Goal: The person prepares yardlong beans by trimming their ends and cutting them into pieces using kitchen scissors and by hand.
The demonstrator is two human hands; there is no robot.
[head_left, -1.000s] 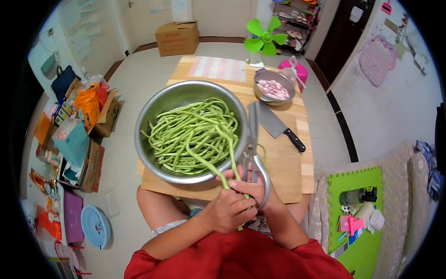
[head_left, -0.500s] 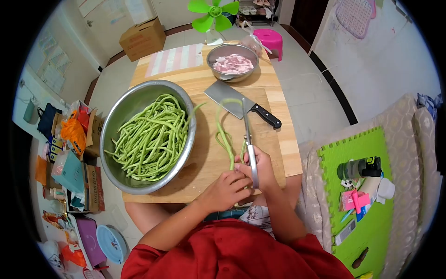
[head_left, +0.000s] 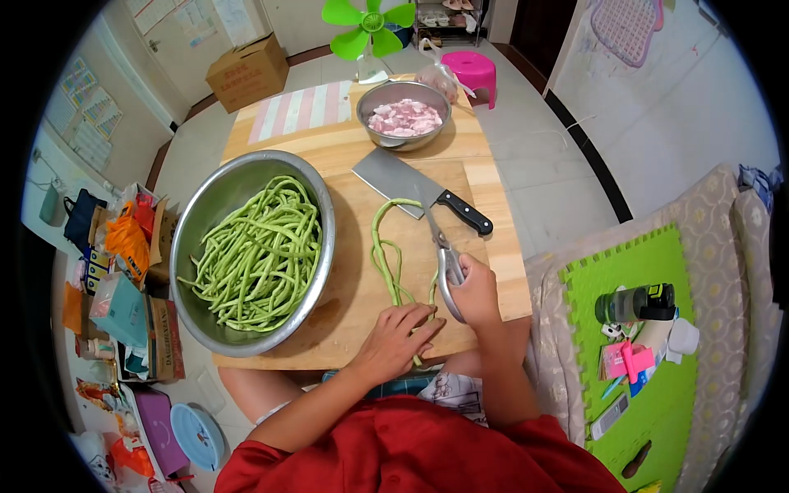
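Note:
My left hand [head_left: 399, 341] is closed on the lower ends of a few long green beans [head_left: 380, 246], close to the front edge of the wooden board [head_left: 345, 308]. The beans loop up the board toward the cleaver [head_left: 399, 181]. My right hand [head_left: 477, 292] grips the handles of grey scissors [head_left: 444, 246], whose blades point away from me beside the beans. To the left stands a large metal basin [head_left: 322, 287] holding many long beans [head_left: 255, 255].
Behind the cleaver, a metal bowl [head_left: 367, 123] holds pieces of raw meat [head_left: 404, 117]. A green fan [head_left: 371, 25], a plastic bag [head_left: 436, 76] and a striped mat [head_left: 300, 111] are at the far end. A pink stool [head_left: 477, 70] stands beyond the table.
The view has swung right, so the basin appears further left. My hands have moved apart, and the beans now lie lower on the board. The scissors have come away from the cleaver's left side.

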